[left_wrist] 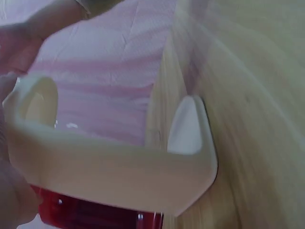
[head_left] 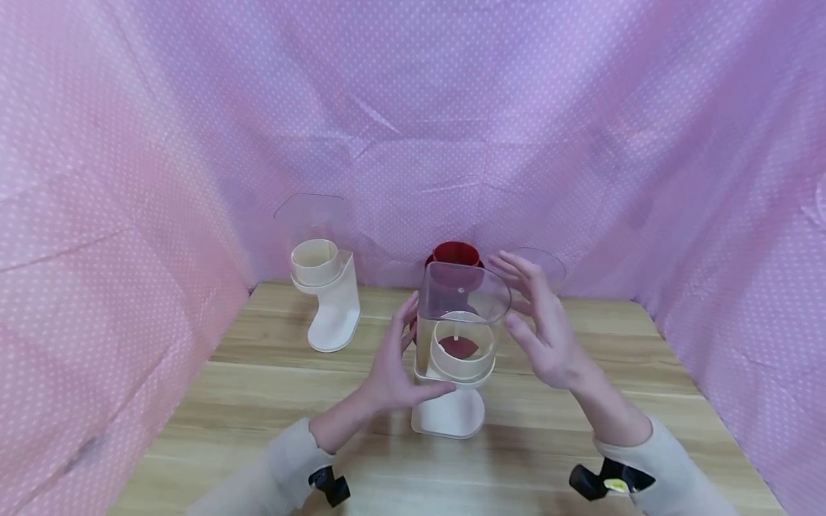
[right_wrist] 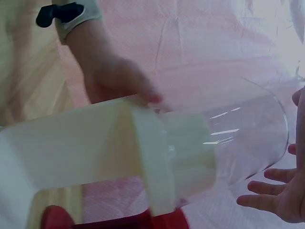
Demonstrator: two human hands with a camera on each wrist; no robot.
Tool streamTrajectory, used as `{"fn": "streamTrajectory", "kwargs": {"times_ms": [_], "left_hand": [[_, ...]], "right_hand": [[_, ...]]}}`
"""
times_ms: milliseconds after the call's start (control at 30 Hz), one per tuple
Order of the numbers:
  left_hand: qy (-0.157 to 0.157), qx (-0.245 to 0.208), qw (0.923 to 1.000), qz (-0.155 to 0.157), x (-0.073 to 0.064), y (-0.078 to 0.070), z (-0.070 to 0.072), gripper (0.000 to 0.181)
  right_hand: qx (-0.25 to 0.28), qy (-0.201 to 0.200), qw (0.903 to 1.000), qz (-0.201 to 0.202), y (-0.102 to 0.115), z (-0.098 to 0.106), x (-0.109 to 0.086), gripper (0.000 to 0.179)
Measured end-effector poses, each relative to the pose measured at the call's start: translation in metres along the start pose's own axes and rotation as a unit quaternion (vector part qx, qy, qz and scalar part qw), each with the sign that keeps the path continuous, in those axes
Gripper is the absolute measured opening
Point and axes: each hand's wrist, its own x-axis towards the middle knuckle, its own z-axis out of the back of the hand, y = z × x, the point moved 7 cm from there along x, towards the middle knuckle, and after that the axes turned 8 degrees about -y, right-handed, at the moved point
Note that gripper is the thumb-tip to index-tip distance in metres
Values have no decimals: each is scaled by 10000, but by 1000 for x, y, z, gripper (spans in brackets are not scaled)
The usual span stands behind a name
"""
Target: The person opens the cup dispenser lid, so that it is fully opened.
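Near the middle of the table (head_left: 258, 408): a white stand (head_left: 448, 418), its shelf bearing a clear box (head_left: 426, 340) with a cream ring (head_left: 461, 369) low inside; I see its foot at the wood, though I cannot tell whether it sits fully flat
Left hand (head_left: 390, 369): bent round the left corner of that shelf, thumb along the near edge, fingers on the left side; I read it as having hold of the white stand
Right hand (head_left: 545, 337): spread wide just to the right of the clear box, gripping nothing; I cannot tell whether a fingertip brushes the wall
Behind the box: a red stand (left_wrist: 90, 214), its red cup (head_left: 456, 252) showing over the far rim in my head view; a curved clear rim (head_left: 545, 251) lies farther right
Far left: a second white stand (head_left: 338, 312) with a cream cup (head_left: 316, 276); a faint clear edge (head_left: 316, 194) rises above it
All round: pink dotted cloth (head_left: 413, 72)
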Motion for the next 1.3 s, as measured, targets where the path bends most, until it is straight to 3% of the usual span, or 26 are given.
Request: {"fn": "streamTrajectory", "kwargs": {"times_ms": [167, 333, 433, 667, 867, 1300], "left_hand": [[537, -208, 9983, 88, 8, 20, 0, 137], [721, -66, 9973, 83, 10, 25, 0, 124], [786, -13, 9966, 266, 11, 27, 0, 117], [807, 69, 9954, 515, 8, 31, 5, 109], [801, 243, 9956, 429, 7, 33, 7, 111], [855, 129, 9959, 270, 7, 32, -3, 113]], "right_hand": [[-371, 781, 9962, 143, 10, -17, 31, 68], [-813, 1297, 9881, 129, 16, -33, 42, 76], [-974, 1296, 9867, 102, 20, -34, 43, 76], [-740, 1148, 9906, -20, 29, -35, 39, 64], [-788, 1005, 9917, 158, 33, -35, 38, 62], [-861, 968, 9915, -80, 23, -26, 49, 65]]}}
